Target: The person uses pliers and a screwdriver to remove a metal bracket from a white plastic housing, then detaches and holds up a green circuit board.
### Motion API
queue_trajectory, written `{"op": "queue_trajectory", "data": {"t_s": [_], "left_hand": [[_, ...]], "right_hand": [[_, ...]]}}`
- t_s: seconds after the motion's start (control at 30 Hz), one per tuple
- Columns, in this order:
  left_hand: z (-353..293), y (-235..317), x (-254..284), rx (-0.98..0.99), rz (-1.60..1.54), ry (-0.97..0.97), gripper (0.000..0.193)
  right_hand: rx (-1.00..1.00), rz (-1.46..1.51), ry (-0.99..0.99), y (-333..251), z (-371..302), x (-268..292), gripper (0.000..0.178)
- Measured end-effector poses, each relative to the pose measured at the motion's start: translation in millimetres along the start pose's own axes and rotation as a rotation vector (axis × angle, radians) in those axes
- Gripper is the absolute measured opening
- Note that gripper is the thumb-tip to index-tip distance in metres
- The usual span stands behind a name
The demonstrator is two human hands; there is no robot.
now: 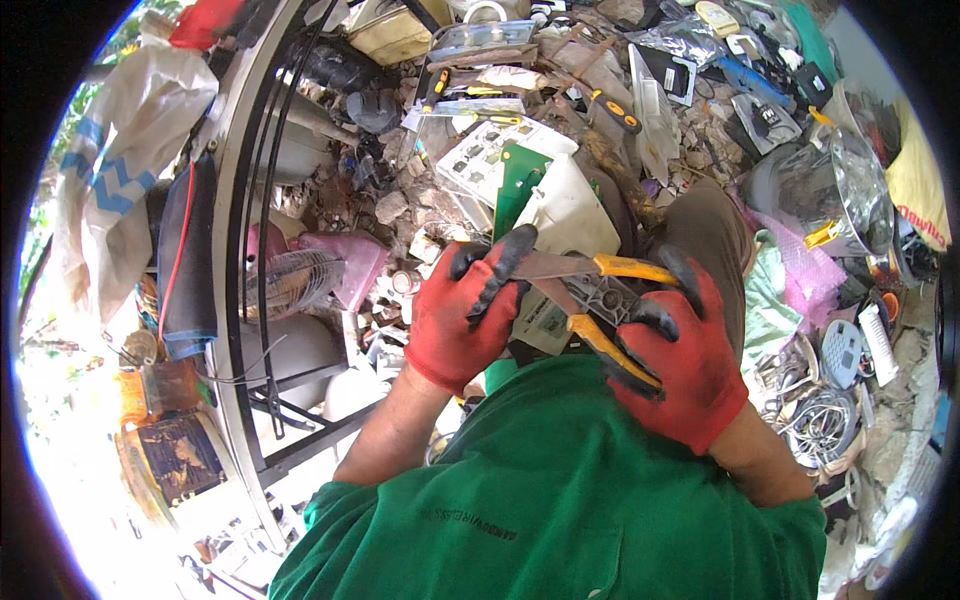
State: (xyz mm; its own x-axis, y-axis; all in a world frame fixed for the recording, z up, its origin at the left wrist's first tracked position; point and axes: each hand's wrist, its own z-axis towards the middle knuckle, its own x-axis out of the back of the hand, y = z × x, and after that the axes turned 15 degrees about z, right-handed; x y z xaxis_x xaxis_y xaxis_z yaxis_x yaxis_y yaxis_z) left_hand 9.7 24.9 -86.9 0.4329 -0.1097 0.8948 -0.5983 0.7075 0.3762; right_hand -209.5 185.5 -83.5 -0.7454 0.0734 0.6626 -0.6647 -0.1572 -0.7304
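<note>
Both my hands wear red gloves with dark fingers. My right hand point(685, 350) is closed around the spread handles of a snips-like hand tool point(612, 350), with yellow-and-black grips and grey metal arms. My left hand point(465, 310) is curled shut at the tool's metal end, its fingers covering the tip. Between the handles, a grey cast metal part point(603, 298) shows beneath the tool. Just beyond lie a white plastic panel point(570, 215) and a green circuit board point(517, 180), close to my lap.
At the left stands a dark metal frame point(235, 300), with a wire fan guard point(295, 285) behind its bars. Screwdrivers, including a yellow-and-black one point(435, 90), lie on the far pile. Coiled cables point(822, 428) and pink bubble wrap point(805, 265) lie at the right.
</note>
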Motion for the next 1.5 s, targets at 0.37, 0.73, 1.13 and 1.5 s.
{"op": "queue_trajectory", "data": {"t_s": [0.37,0.73,1.13,1.5], "left_hand": [[-3,1,3,0.076,-0.112,-0.096,0.061],[-14,5,-10,-0.031,-0.079,0.032,0.07],[-11,40,-5,-0.018,-0.16,-0.097,0.066],[-13,54,-14,-0.107,-0.176,-0.047,0.067]], "right_hand": [[-0.028,0.026,-0.203,-20,7,26,0.041],[-0.14,-0.093,-0.22,-52,-10,48,0.046],[-0.276,-0.166,-0.365,-85,-11,86,0.038],[-0.352,-0.186,-0.328,-97,-27,81,0.035]]}}
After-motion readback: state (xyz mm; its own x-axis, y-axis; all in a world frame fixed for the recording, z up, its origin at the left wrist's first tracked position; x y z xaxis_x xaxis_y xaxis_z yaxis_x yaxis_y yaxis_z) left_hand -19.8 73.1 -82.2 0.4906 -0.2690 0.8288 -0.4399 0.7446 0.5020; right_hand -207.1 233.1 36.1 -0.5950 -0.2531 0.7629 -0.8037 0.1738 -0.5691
